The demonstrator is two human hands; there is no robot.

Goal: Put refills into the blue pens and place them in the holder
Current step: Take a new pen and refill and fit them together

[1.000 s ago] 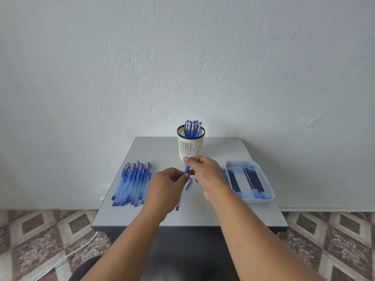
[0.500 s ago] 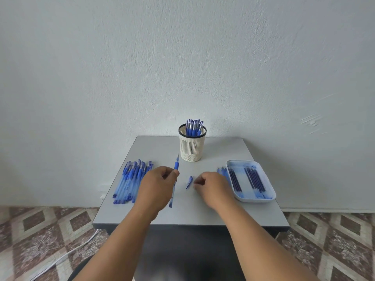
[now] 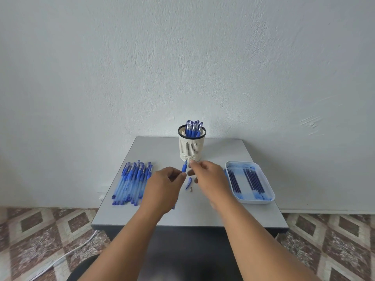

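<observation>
Blue pen (image 3: 184, 168) held above the desk (image 3: 213, 209), just before the holder (image 3: 192, 148).
Left hand (image 3: 162, 189) fingers pinch its barrel; right hand (image 3: 211, 179) fingers meet at its tip, grip unclear.

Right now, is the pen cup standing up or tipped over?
Standing up. The pen cup sits flat on the table, and its pens poke out the top.

Holder (image 3: 192, 148) behind, pens (image 3: 132, 182) left, tray (image 3: 263, 197) right

Over the grey counter (image 3: 223, 216), the left hand (image 3: 162, 189) pinches a blue pen (image 3: 184, 168) while the right hand (image 3: 211, 179) hovers beside its tip, near the holder (image 3: 191, 149).
</observation>
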